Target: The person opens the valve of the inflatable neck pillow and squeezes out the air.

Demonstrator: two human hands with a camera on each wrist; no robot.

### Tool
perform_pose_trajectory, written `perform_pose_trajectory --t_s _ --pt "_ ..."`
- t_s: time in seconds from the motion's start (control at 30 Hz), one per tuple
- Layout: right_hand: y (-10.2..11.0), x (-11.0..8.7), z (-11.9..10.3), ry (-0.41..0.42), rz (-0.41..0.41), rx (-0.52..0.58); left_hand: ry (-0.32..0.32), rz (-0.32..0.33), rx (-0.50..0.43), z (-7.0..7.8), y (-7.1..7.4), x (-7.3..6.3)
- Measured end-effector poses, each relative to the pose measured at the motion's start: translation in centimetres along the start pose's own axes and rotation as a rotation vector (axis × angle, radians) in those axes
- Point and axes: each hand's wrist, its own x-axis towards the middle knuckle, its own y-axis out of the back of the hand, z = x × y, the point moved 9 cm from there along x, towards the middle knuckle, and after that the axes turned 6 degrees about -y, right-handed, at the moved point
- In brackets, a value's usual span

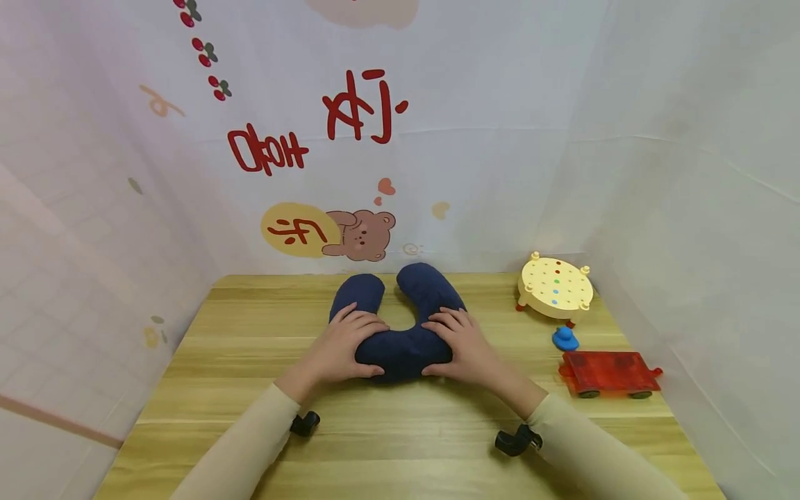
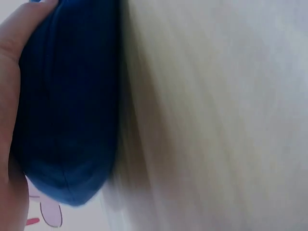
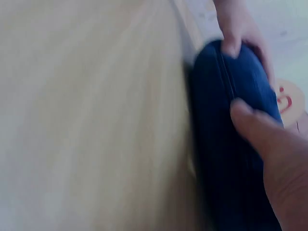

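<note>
A navy U-shaped neck pillow [image 1: 403, 355] lies on the wooden table, its two ends pointing to the back wall. My left hand [image 1: 345, 345] grips its left side, thumb at the near edge and fingers over the top. On the right side my right hand [image 1: 464, 345] grips it in the same way. Up close in the left wrist view, the pillow [image 2: 72, 106] shows a rounded, seamed end beside the hand. In the right wrist view both thumbs press on the pillow's [image 3: 216, 110] outer side, near a seam.
At the table's right stands a round yellow pegboard-like toy [image 1: 555, 288] on short red-tipped legs. In front of it are a small blue toy [image 1: 565, 339] and a red wheeled toy cart [image 1: 612, 371]. A printed white curtain [image 1: 487, 173] hangs behind the wooden table [image 1: 250, 333].
</note>
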Motion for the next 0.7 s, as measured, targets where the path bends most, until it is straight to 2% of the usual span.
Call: perform_pose_trajectory --t_s 0.17,0.33,0.47,0.6,0.7 --pt "-0.3 -0.6 -1.3 -0.121 0.044 -0.018 -0.002 -0.019 0.011 -1.4 0.2 -0.1" --pt "-0.2 -0.9 -1.9 -0.170 0.071 -0.008 -0.016 -0.042 0.004 -1.5 0.3 -0.1" --pt "-0.3 -1.1 -1.7 -0.184 0.047 0.029 -0.031 -0.071 0.020 -0.3 0.6 0.7" --pt "-0.5 -1.3 -1.4 -0.186 0.027 0.046 -0.067 -0.105 0.043 1.7 0.2 2.2" --pt "-0.5 -1.2 -1.5 -0.156 0.028 0.050 -0.065 -0.115 0.038 2.9 -0.3 3.4"
